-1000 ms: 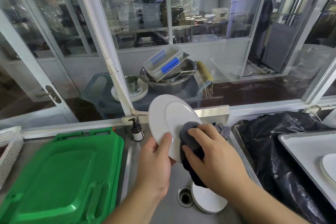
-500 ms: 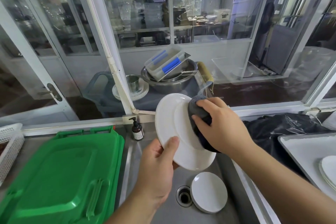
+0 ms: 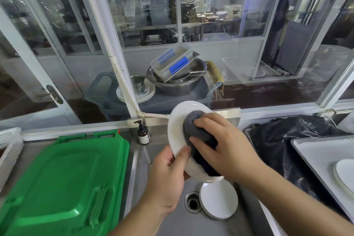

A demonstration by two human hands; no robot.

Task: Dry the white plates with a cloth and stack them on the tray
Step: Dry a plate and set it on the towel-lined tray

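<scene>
My left hand [image 3: 168, 176] grips the lower left rim of a white plate [image 3: 177, 128], thumb on its face, holding it tilted above the sink. My right hand [image 3: 222, 147] holds a dark grey cloth [image 3: 193, 122] bunched against the plate's face, fingers curled over it. A second white plate [image 3: 218, 201] lies in the steel sink [image 3: 172, 224] beside the drain [image 3: 192, 202]. At the right edge, a grey tray [image 3: 314, 151] carries a small stack of white plates [image 3: 344, 174].
A green plastic lid [image 3: 63, 182] covers the counter to the left, with a white mesh basket [image 3: 9, 149] at the far left. A brown pump bottle [image 3: 143, 134] stands behind the sink. A black plastic bag [image 3: 277, 143] sits between sink and tray. Glass panes rise behind.
My right hand has swept the cloth up the plate's face and back toward its middle. The plate has stayed tilted in my left hand above the sink.
</scene>
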